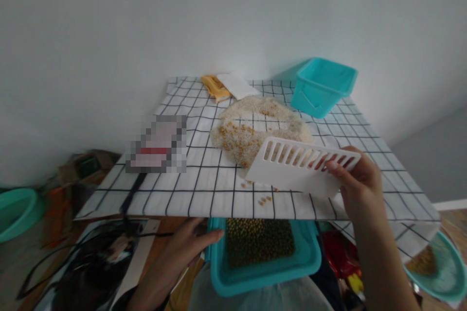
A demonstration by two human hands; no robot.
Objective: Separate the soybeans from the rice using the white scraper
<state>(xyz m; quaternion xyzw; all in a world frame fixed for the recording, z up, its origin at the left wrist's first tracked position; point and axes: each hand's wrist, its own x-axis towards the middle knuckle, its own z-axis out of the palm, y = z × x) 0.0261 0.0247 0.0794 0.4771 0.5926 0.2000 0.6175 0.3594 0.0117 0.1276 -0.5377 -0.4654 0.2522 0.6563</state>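
Observation:
My right hand [359, 182] is closed on the right end of a white slotted plastic panel [280, 172], thumb over its slots. The panel is tilted above the front of a ring of pale, rice-like grains [251, 105] with yellow kernels [233, 137] mixed in. Its lower edge is near the tabletop; whether it touches I cannot tell. Below the table's front edge, my left hand [182, 245] grips the left side of a teal plastic bin [266, 283], thumb on the rim. Small round yellow and darker beans [260, 243] cover the bin's bottom.
An upright teal bucket [317, 99] stands at the back right of the checked tablecloth [204, 184]. Yellow and white packets [237, 85] lie at the back. A blurred-out device [156, 143] is on the left, with a cable. Basins [16, 214] sit low on both sides.

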